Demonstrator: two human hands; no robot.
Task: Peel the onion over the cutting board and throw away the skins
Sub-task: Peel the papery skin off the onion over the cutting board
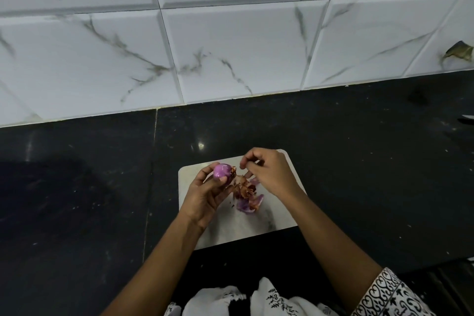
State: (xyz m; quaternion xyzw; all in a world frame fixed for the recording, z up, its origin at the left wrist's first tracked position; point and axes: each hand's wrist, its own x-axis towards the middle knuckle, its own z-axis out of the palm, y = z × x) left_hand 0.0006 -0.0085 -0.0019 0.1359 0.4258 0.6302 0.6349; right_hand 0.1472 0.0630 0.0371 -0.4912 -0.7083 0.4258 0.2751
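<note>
A small purple onion, mostly bare of skin, is held above the white cutting board by my left hand, whose thumb and fingers curl round it. A tuft of brown skin still clings to its right end. My right hand hovers just right of the onion, fingers curled, pinching a small brown skin scrap. A pile of brown and purple skins lies on the board under both hands.
The board sits on a black stone counter below a white marble-tiled wall. A damaged spot marks the wall at far right. A dark object pokes in at the right edge.
</note>
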